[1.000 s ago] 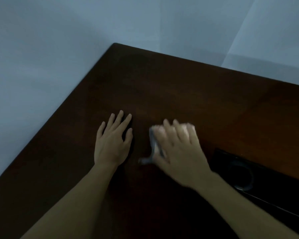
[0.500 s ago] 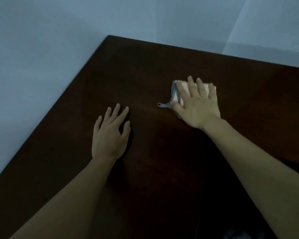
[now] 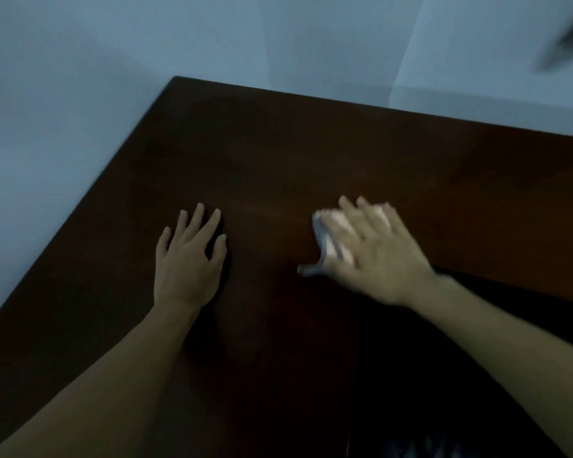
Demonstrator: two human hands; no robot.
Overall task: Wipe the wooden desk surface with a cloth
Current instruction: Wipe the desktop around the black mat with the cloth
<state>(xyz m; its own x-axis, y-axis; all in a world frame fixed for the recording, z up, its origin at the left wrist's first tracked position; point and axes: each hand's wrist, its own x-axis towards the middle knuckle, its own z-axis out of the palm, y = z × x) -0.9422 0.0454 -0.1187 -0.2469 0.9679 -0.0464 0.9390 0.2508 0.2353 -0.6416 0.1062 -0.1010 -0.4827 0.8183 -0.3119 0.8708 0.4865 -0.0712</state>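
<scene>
The dark wooden desk (image 3: 311, 153) fills the middle of the view, its far left corner against the wall. My left hand (image 3: 189, 259) lies flat on the wood, fingers straight and slightly spread. My right hand (image 3: 374, 256) presses flat on a small pale cloth with a grey patterned edge (image 3: 325, 246); the hand is blurred from motion. Most of the cloth is hidden under the fingers, with a grey corner sticking out to the left.
Pale walls (image 3: 80, 94) meet behind the desk's far left corner. A dark recessed area (image 3: 526, 292) sits in the desk to the right of my right wrist. A blurred dark shape (image 3: 569, 44) shows at the top right.
My right hand has pulled the cloth back toward me from farther up the desk and is blurred with motion. My left hand has stayed flat in place.
</scene>
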